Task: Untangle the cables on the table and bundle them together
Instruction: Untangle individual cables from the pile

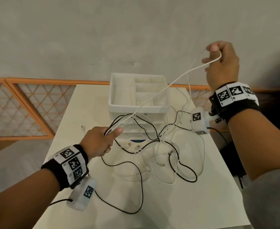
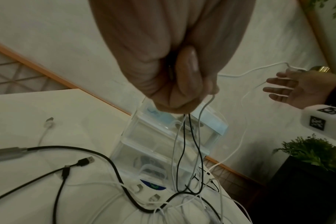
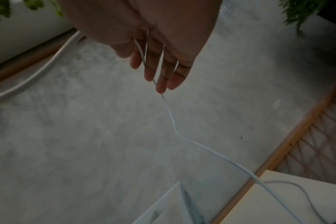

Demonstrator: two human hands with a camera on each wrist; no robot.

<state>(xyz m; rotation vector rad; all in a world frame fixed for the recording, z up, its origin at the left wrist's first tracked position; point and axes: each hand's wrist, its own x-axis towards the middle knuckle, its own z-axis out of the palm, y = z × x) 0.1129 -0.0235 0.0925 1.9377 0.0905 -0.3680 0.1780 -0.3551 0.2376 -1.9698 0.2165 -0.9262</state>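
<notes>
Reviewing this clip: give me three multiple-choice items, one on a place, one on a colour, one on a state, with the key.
1. Where is the right hand?
A. Flat on the table
B. Raised above the organiser
C. Inside a drawer

2. What colour is the cable looped over its fingers?
A. White
B. Black
C. Orange

3. How is the left hand?
A. Open, idle
B. Fist round several cables
C. Pressing the table

Key: B, it hangs above the white organiser; A, the white cable runs up to it; B, its grip encloses black and white strands.
</notes>
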